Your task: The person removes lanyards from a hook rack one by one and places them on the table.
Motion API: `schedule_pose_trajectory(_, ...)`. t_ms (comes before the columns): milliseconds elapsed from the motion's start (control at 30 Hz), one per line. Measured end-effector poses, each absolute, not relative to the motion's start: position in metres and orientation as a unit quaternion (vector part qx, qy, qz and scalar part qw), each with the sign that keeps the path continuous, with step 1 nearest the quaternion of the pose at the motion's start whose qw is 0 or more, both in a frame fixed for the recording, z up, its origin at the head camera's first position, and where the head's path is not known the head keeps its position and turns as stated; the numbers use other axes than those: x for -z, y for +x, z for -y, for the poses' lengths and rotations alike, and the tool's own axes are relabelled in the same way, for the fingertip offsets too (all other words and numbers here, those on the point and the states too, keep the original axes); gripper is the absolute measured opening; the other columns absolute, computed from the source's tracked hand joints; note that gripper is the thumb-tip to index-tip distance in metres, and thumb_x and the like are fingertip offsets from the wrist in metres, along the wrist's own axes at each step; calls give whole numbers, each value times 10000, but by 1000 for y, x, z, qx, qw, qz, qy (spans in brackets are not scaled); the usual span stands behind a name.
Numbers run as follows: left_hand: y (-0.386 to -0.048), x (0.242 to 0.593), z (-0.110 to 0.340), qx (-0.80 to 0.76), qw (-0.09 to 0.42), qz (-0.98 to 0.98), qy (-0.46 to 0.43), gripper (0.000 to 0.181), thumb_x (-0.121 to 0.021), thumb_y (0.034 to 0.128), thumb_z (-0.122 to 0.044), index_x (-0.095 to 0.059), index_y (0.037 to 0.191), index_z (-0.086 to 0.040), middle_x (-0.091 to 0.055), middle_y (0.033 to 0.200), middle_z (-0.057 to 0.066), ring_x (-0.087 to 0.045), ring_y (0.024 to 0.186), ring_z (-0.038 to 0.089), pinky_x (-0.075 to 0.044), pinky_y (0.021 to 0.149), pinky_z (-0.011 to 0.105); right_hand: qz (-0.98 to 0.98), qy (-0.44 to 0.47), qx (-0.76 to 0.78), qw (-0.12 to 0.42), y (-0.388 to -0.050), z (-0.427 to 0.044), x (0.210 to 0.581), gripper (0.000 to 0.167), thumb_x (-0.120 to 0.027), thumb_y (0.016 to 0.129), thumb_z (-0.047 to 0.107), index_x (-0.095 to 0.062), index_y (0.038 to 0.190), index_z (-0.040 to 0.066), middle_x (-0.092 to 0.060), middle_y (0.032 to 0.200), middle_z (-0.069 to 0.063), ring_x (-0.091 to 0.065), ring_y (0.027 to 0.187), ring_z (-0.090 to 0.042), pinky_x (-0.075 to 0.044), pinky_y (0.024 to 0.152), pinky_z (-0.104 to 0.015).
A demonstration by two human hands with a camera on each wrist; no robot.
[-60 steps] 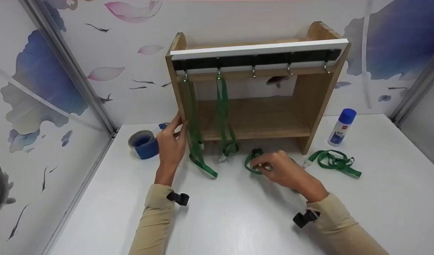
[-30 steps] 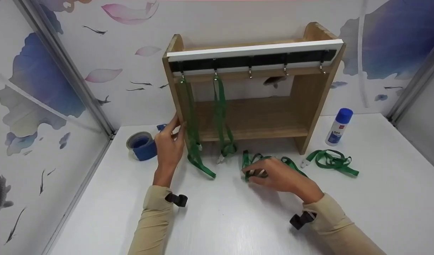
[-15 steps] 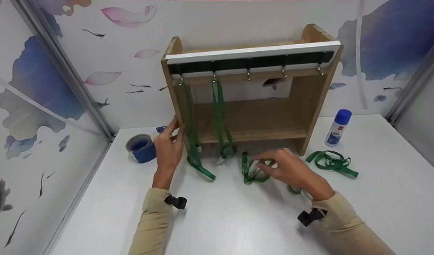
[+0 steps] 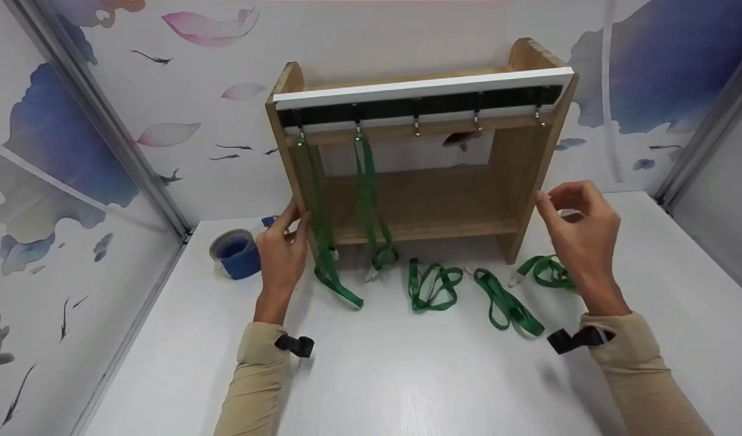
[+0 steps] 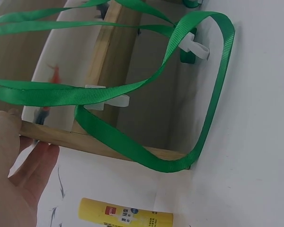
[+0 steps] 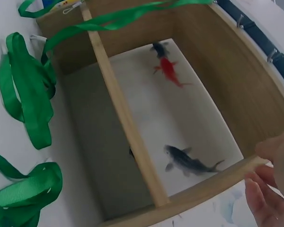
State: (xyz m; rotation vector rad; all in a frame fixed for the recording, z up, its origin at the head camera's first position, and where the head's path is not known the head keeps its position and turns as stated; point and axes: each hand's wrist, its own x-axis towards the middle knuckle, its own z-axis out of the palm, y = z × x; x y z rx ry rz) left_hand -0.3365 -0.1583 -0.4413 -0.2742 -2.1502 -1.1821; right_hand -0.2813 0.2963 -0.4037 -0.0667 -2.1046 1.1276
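Note:
A small wooden shelf [image 4: 425, 200] stands upright on the white table. My left hand [image 4: 281, 251] pinches its left side panel, thumb inside and fingers outside, as the left wrist view shows. On the opposite panel, the thumb and fingers of my right hand [image 4: 586, 236] straddle the edge in the right wrist view. Two green lanyards hang from the leftmost hooks: one lanyard [image 4: 325, 254] by the left panel, another lanyard [image 4: 366, 175] beside it. Bunched on the table are a looped lanyard [image 4: 416, 293], a folded lanyard [image 4: 516, 312] and a lanyard [image 4: 546, 272] partly behind my right hand.
A white rail with a black strip [image 4: 419, 109] and several metal hooks crosses the shelf front. Rolls of tape [image 4: 240, 261] stand left of the shelf. A yellow glue stick [image 5: 125, 215] shows in the left wrist view. Patterned walls close in the back and sides.
My right hand has let go of the middle lanyard, moved right and up, and taken the shelf's right panel. The loose lanyard lies spread open. My left hand stays on the left panel.

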Motion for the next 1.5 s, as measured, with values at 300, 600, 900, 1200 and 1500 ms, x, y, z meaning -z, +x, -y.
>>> schedule_pose_trajectory(300,-335,438,167,510,301,802,-77,393,-719,1065,-327,-727,1430,-180,-805,1295,45,-784,1169,230,-671,944,377,835,-36,-457,305,-294,-292,422,567,-722,1035,465,-612,1529,208,-688,1497,-24,-704,1335,-261,-604,1096,-439)
schedule_pose_trajectory(600,-319,405,143,515,477,708,-79,165,-763,1040,-244,-813,1077,-91,-809,1016,37,-752,951,143,-661,876,265,840,-50,-435,321,-295,-292,427,490,-740,1025,456,-704,1451,216,-739,1434,-14,-731,1302,-242,-626,1032,-425)
schedule_pose_trajectory(900,-299,401,74,419,390,810,-129,542,-815,968,-475,-768,1343,-88,-828,1140,53,-785,1001,166,-667,934,344,846,-39,-422,325,-297,-292,430,418,-733,1042,387,-744,1395,163,-763,1386,-75,-742,1283,-293,-619,1017,-414)
schedule_pose_trajectory(1200,-308,408,51,398,369,832,-113,391,-813,997,-328,-801,1265,-43,-827,1090,100,-777,988,219,-681,892,342,847,-37,-413,334,-296,-291,437,400,-722,1059,335,-742,1390,111,-773,1354,-120,-756,1251,-319,-607,973,-309)
schedule_pose_trajectory(1500,-312,404,63,418,367,821,-130,274,-758,1038,-179,-794,1290,-77,-834,1167,75,-812,1011,218,-671,894,309,841,-30,-420,340,-296,-290,436,421,-716,1059,357,-734,1406,120,-758,1380,-128,-740,1278,-340,-518,909,-61)
